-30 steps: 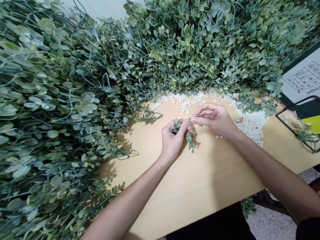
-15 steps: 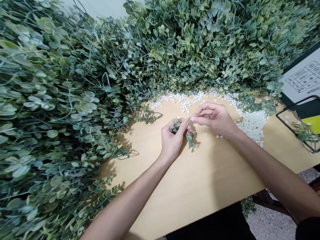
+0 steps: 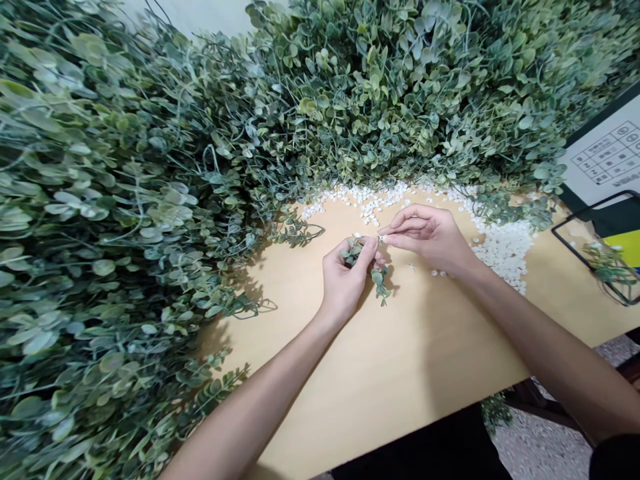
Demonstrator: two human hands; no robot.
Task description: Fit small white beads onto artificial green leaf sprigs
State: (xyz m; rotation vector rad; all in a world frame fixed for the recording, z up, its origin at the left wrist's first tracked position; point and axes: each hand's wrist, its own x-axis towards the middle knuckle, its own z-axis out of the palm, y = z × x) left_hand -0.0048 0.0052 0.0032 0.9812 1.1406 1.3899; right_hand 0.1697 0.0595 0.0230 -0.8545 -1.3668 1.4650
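Observation:
My left hand (image 3: 345, 277) is closed round a sprig of artificial green leaves (image 3: 381, 285), its thumb pressed against the fingers. Leaves stick out on both sides of the grip, and a white bit shows near the top of the sprig. My right hand (image 3: 433, 237) pinches with thumb and forefinger right beside the left fingertips. What lies in that pinch is too small to make out. Both hands are just above the wooden tabletop (image 3: 360, 400). Below the right hand, a tiny white star-shaped piece (image 3: 411, 268) lies on the table.
Small white pieces (image 3: 505, 253) are heaped at the right and scattered along the back. Dense artificial greenery (image 3: 125, 233) is piled along the left and back. A loose sprig (image 3: 293, 230) lies at its edge. To the right stand a black wire frame (image 3: 575, 220) and a printed sheet (image 3: 607, 160).
Hardly anything differs. The right fingertips have shifted very slightly left towards the left hand, and the hanging leaves of the sprig sit a touch lower.

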